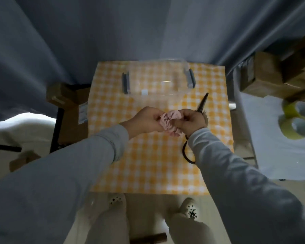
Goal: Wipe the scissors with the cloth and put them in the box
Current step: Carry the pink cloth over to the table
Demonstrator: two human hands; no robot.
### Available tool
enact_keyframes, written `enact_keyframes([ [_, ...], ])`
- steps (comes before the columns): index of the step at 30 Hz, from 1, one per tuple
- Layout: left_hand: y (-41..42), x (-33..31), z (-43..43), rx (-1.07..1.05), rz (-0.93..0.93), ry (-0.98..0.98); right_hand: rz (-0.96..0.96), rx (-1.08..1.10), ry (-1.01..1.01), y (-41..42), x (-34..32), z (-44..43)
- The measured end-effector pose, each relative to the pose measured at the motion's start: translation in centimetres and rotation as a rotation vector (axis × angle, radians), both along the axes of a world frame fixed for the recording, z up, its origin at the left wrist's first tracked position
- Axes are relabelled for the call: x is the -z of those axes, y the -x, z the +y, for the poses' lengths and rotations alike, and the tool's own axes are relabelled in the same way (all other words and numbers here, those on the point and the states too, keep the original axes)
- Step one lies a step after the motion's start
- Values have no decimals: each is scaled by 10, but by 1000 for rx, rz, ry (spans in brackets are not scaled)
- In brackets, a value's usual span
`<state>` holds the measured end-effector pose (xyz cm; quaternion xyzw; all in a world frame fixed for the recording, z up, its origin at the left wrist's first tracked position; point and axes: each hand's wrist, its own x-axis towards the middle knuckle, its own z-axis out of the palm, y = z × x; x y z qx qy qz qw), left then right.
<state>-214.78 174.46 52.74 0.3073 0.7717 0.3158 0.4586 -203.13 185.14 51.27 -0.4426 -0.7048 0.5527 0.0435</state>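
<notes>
two hands are being held close together above the checked tablecloth, and a pink cloth is being bunched between them: one end is being pinched by the left hand, the other gripped by the right hand, probably so that a wiping pad is being formed. black scissors are lying beneath the right wrist, blades pointing toward the clear plastic box nearby; whether they are being held cannot be told.

I lose the middle of the dark-handled metal scissors behind my right hand, just beside the crumpled pink cloth.
</notes>
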Motion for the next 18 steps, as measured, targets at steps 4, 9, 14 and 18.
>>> enact_keyframes([
  [4, 14, 40, 11, 95, 188, -21, 39, -40, -126, 0, 25, 26],
  [9, 26, 63, 14, 36, 380, -163, 105, -80, -384, -12, 37, 50],
  [14, 8, 63, 6, -35, 543, -241, 163, -94, -581, -37, 32, 39],
  [18, -38, 59, -28, -60, 651, -369, 282, 44, -667, -86, 41, 5],
])
